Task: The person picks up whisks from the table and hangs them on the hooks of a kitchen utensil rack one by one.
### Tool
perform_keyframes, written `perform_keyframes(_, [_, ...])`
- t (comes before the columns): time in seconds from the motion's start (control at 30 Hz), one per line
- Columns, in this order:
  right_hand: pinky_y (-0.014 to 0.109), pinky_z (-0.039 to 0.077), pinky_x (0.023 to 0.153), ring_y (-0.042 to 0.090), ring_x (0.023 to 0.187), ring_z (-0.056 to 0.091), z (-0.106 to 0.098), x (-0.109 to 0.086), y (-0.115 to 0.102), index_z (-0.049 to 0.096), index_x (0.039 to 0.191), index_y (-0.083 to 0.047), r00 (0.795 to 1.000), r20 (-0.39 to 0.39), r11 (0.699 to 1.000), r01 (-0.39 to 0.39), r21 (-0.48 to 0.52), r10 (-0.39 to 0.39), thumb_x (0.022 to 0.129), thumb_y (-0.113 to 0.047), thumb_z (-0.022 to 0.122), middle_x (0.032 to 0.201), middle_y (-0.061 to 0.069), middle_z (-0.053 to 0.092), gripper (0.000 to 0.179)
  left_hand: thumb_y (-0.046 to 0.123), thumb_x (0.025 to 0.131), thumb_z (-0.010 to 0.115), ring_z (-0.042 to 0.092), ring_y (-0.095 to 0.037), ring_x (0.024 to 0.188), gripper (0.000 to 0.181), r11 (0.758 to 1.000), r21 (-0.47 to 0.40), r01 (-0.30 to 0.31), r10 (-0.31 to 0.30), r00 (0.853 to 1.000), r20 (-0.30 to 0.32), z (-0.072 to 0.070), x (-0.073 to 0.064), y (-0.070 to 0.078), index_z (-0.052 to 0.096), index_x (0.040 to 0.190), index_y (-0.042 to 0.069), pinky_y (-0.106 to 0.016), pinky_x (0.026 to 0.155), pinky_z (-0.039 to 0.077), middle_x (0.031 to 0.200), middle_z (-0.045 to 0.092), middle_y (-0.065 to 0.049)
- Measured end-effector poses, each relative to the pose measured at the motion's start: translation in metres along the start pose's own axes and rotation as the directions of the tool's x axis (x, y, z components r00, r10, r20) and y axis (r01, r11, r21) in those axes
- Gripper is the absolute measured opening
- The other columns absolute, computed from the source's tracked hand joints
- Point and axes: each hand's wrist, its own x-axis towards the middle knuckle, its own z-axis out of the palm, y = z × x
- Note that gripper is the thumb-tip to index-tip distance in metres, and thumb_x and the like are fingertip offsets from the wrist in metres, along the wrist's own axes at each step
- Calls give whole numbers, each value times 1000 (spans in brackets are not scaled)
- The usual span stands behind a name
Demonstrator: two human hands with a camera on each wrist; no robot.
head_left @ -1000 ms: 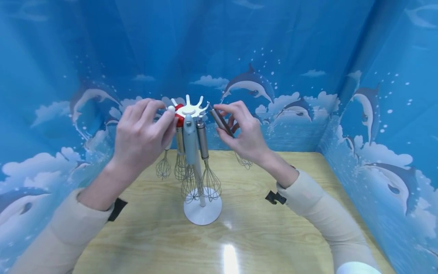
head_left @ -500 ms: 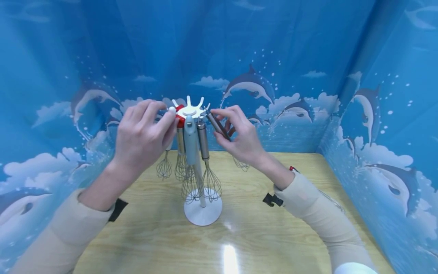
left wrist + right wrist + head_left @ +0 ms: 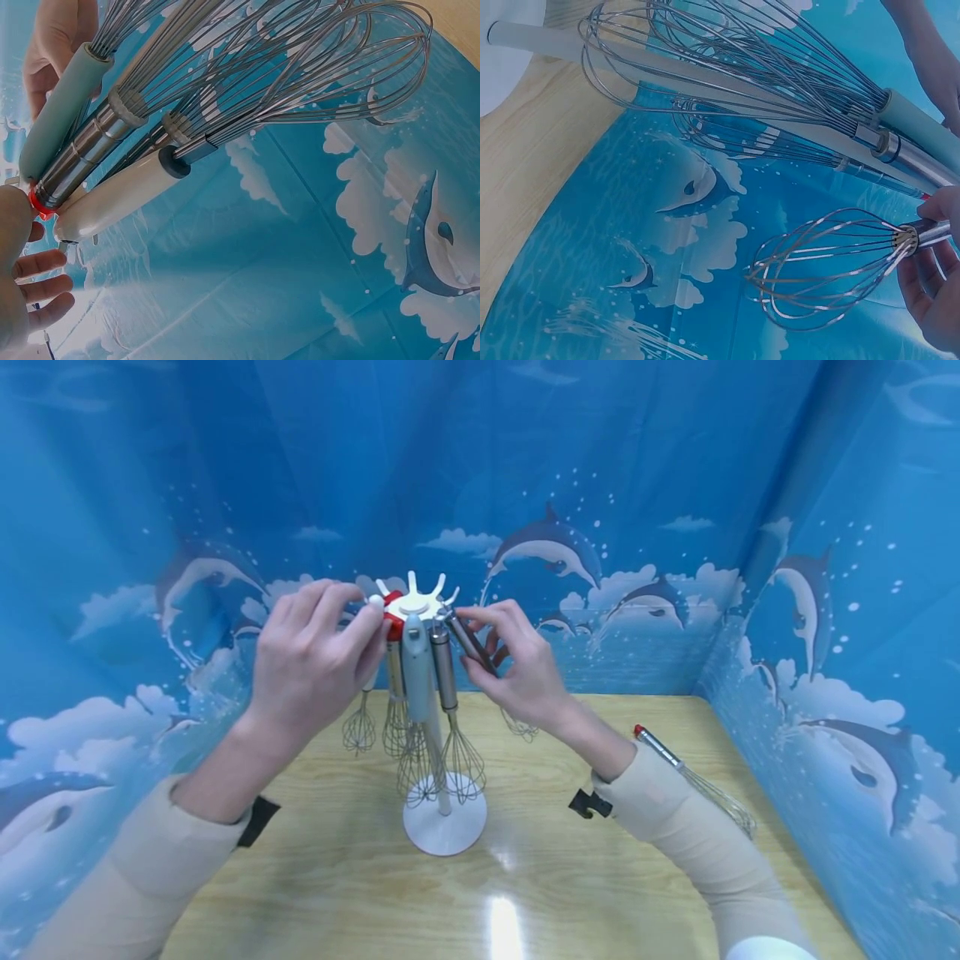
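A white whisk stand (image 3: 415, 602) with prongs around its top stands in the head view, several whisks hanging from it. My left hand (image 3: 307, 647) pinches a prong's white tip at the stand's left side. In my right hand (image 3: 525, 667) is a steel-handled whisk (image 3: 472, 646), tilted, its handle end right at a front-right prong. Its wire loops (image 3: 825, 270) point down and away in the right wrist view. Beside it hang another steel-handled whisk (image 3: 445, 668) and a pale green-handled whisk (image 3: 417, 668). A cream-handled whisk (image 3: 124, 196) hangs below my left fingers.
On the wooden table (image 3: 540, 877), a whisk with a red-tipped handle (image 3: 693, 777) lies at the right, partly behind my sleeve. The stand's round white base (image 3: 442, 835) rests near the middle. Blue dolphin-print curtains (image 3: 637, 485) enclose the back and sides.
My right hand has moved left and slightly down, bringing the steel-handled whisk's end to the prong. The whisk lying at the right has come into view. My left hand stays put.
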Motion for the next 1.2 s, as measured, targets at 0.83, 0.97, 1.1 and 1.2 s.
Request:
perform_keyframes(0.83, [26,58,62,20,77,63,9,-4,1,52,142,2,997,5,994,-78,83,78,87,4,77,115,21,63,60,15,103,63,68,-42,102,17,1000,4,1,-1,1000,-3,0,-1,1,70,103,0,-50,78,61,107,73,-23])
perform_keyframes(0.97, [27,59,62,21,77,64,9,-3,2,51,142,4,996,22,990,-84,112,82,87,5,77,114,22,64,61,16,102,63,68,-42,102,17,1000,6,1,-1,1000,-5,0,0,0,70,103,0,-50,78,62,107,73,-23])
perform_keyframes(1.1, [27,59,62,22,77,65,7,-3,4,50,144,5,994,52,984,-99,149,93,86,5,77,111,24,65,64,15,103,62,68,-42,102,18,1000,6,2,-2,1000,2,0,0,0,70,104,0,-50,78,61,107,73,-23])
perform_keyframes(1.2, [31,61,63,22,79,66,7,-3,5,48,146,6,991,81,979,-119,166,106,86,6,77,111,23,66,67,15,103,62,68,-42,102,18,1000,6,1,-1,1000,3,0,0,0,70,104,0,-50,78,61,107,73,-23])
